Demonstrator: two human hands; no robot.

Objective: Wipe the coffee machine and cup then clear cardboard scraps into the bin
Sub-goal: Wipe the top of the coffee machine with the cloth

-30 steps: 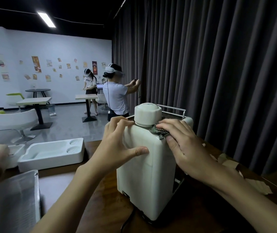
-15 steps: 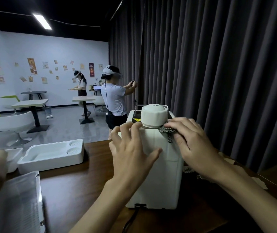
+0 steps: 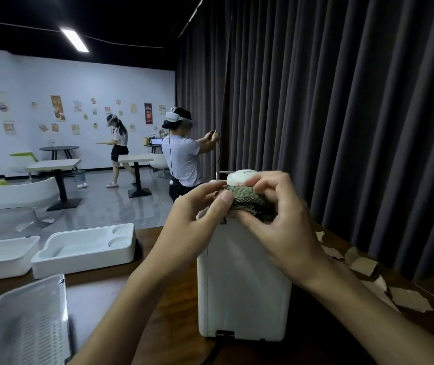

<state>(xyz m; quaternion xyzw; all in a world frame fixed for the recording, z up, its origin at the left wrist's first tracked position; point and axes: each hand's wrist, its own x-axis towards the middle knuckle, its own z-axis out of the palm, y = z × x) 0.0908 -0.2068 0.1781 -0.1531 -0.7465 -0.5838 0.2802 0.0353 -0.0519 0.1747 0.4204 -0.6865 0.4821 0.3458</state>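
In the head view, the white boxy plastic coffee machine point(image 3: 242, 280) is standing upright on the dark wooden table point(image 3: 100, 293), its back panel facing the person and its round white cap point(image 3: 239, 176) peeking out behind the fingers. Both hands are working just above its top edge. The left hand point(image 3: 197, 214) is pinching one edge of the grey-green, waffle-textured cloth point(image 3: 247, 202) between thumb and forefinger. The right hand point(image 3: 284, 225) is curling its fingers round the bunched remainder, so both are clamped on the same rag. It looks as if the rag is being refolded or regripped for wiping.

The cloth is sagging and crumpling, so it is probably soft and light. It should handle best gathered into a pad under flat fingers. The machine is looking rigid, smooth and fairly tall for its base, so a hard sideways wipe could tip or slide it. Bracing one palm on a side wall should be steadying it.

The torn tan cardboard scraps point(image 3: 363, 264) are lying scattered on the table to the machine's right, near the dark curtain point(image 3: 342, 114). They are likely thin, light and easy to pinch. Two white foam trays point(image 3: 84, 248) and a clear ribbed plastic tray point(image 3: 31, 322) are sitting to the left. No cup is showing.
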